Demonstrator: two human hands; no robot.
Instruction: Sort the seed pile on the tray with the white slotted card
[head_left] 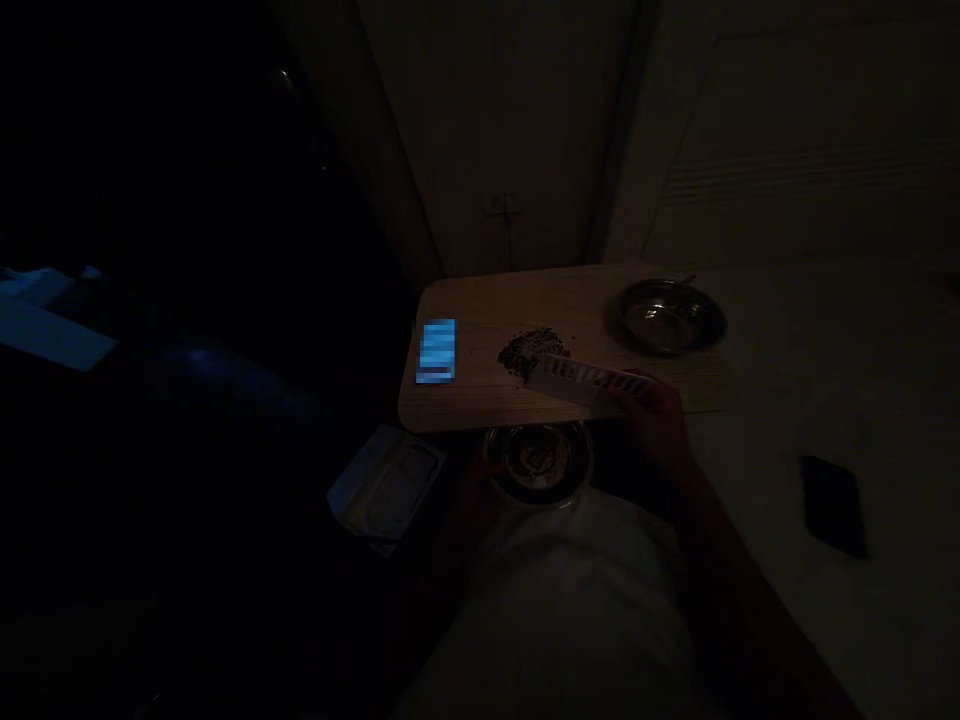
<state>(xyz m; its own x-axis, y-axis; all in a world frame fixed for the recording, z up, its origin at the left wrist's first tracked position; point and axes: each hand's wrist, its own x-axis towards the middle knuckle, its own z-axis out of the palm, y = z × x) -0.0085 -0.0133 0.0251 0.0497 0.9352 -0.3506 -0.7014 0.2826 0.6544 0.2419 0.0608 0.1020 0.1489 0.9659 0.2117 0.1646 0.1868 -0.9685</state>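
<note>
The fingers of the right hand [657, 408] are pinching one long, pale slotted tray [568, 385], whose far end is meeting a single loose pile of small dark granules [527, 348] on the wood-grained worktop [480, 300]. The left hand [480, 492] is lying at the rim of a lower metal bowl [583, 465], too dark to tell its grip, while a second metal bowl [709, 325] and one glowing screen [436, 352] are resting on the round-cornered worktop in a dim room.
</note>
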